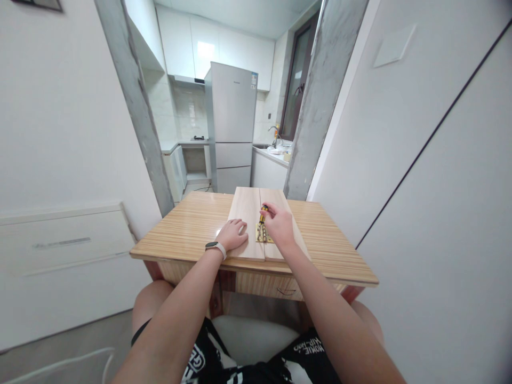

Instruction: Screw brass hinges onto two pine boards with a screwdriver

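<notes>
Two pale wooden boards (246,210) lie side by side on a striped wooden table (192,229). A brass hinge (261,236) spans their seam near the front. My right hand (278,223) grips a small screwdriver with a yellow and black handle (263,212), held upright with its tip down on the hinge. My left hand (233,233) rests flat, palm down, on the left board beside the hinge. A white watch sits on that wrist.
The table has a front drawer with a handle (288,292). I sit close to it, knees under its edge. Grey concrete pillars (138,112) frame a kitchen behind, with a fridge (232,125) and a counter with a sink (272,152). White walls stand on both sides.
</notes>
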A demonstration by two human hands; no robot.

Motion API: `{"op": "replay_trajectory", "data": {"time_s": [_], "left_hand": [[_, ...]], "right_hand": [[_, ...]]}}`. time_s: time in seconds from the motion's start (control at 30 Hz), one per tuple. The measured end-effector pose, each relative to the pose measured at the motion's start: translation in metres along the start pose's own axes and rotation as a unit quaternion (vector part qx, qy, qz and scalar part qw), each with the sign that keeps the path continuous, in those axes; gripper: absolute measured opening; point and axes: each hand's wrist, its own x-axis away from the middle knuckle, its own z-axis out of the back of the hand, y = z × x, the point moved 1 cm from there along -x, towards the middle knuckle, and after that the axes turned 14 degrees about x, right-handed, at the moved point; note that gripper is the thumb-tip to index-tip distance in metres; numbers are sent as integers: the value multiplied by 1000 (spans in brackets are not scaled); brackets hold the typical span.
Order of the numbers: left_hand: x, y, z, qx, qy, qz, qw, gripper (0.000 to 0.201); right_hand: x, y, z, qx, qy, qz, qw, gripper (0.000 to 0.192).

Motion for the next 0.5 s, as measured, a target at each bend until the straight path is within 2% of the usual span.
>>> {"op": "replay_trajectory", "data": {"time_s": [0.1,0.3,0.37,0.5], "left_hand": [[0,0,0,6,-3,6,1000,47],[-3,-10,-5,51,21,43,998,71],[-4,-15,-7,57,54,62,995,65],[-7,-23,-9,66,101,87,989,40]], "right_hand": [[1,-3,1,21,9,-2,1000,23],[2,-6,3,-1,-13,-8,1000,27],[2,-4,3,-25,-19,-11,999,31],[5,1,5,-55,-20,-5,998,34]]}}
